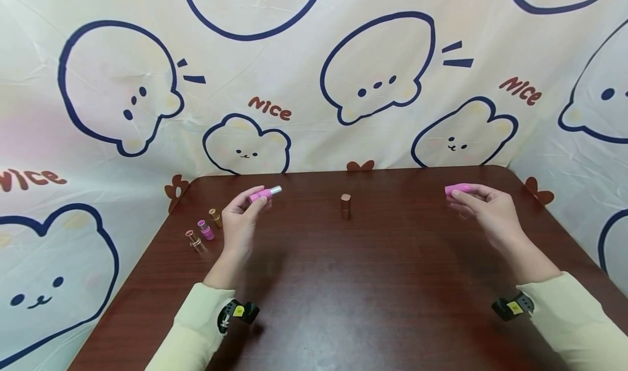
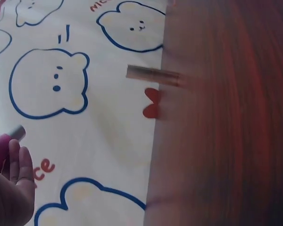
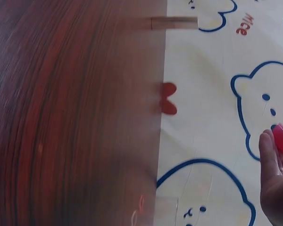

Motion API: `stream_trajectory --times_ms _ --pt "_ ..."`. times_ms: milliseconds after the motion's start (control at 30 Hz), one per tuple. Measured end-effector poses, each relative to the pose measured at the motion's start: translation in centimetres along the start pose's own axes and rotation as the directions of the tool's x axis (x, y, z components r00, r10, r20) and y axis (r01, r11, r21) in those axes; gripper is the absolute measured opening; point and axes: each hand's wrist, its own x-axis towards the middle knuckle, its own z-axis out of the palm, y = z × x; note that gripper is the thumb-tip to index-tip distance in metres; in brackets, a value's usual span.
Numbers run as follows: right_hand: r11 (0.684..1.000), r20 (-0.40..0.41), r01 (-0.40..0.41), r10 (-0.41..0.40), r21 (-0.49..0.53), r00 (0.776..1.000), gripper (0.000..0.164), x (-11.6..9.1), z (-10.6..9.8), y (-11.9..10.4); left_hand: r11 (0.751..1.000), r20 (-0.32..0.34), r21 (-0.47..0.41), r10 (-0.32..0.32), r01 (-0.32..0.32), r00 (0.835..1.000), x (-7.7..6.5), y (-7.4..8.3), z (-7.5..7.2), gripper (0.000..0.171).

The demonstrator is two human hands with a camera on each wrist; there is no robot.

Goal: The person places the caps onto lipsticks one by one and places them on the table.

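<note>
In the head view my left hand (image 1: 239, 221) is raised over the table's left half. Its fingers and thumb pinch a pink lipstick tube (image 1: 260, 195) whose bare silver end points right. My right hand (image 1: 493, 213), over the right half, pinches a glossy pink cap (image 1: 456, 189) between thumb and fingers. Between the hands, apart from both, a brown, coppery lipstick (image 1: 345, 206) stands upright. Left of my left hand are a gold lipstick tube (image 1: 215, 217), a pink one (image 1: 206, 230) and a rose-gold one (image 1: 195, 241). The wrist views show each held piece only at the frame's edge.
The dark reddish-brown table (image 1: 353, 284) ends at a pale cloth (image 1: 314, 87) with bear drawings, hung behind and at both sides. Near the right hand, a clear see-through piece (image 3: 167, 212) shows low in the right wrist view. Both wrists carry strapped cameras.
</note>
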Motion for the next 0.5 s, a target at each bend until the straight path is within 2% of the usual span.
stream_trajectory --times_ms 33,133,200,333,500 --pt "1.000 0.001 -0.006 0.006 -0.016 1.000 0.047 0.0 -0.3 0.1 0.999 -0.013 0.049 0.004 -0.003 1.000 0.0 0.0 -0.4 0.030" --pt "0.998 -0.004 -0.025 0.025 -0.063 1.000 0.048 0.1 -1.1 0.5 0.997 0.000 0.064 0.034 -0.034 0.999 1.6 -4.0 -3.4 0.031" --pt "0.995 -0.013 -0.043 0.042 -0.090 0.999 0.049 0.1 -1.6 0.8 0.993 -0.014 0.108 0.053 -0.051 0.999 2.0 -5.7 -4.6 0.035" --pt "0.979 -0.048 -0.093 0.086 -0.179 0.995 0.054 0.2 -2.7 1.0 0.992 -0.032 0.120 0.046 -0.041 0.998 2.2 -6.7 -5.6 0.034" --pt "0.932 -0.087 -0.131 0.108 -0.338 0.990 0.059 0.1 -3.7 1.3 0.990 -0.047 0.137 0.034 -0.027 0.998 2.1 -6.9 -6.0 0.034"
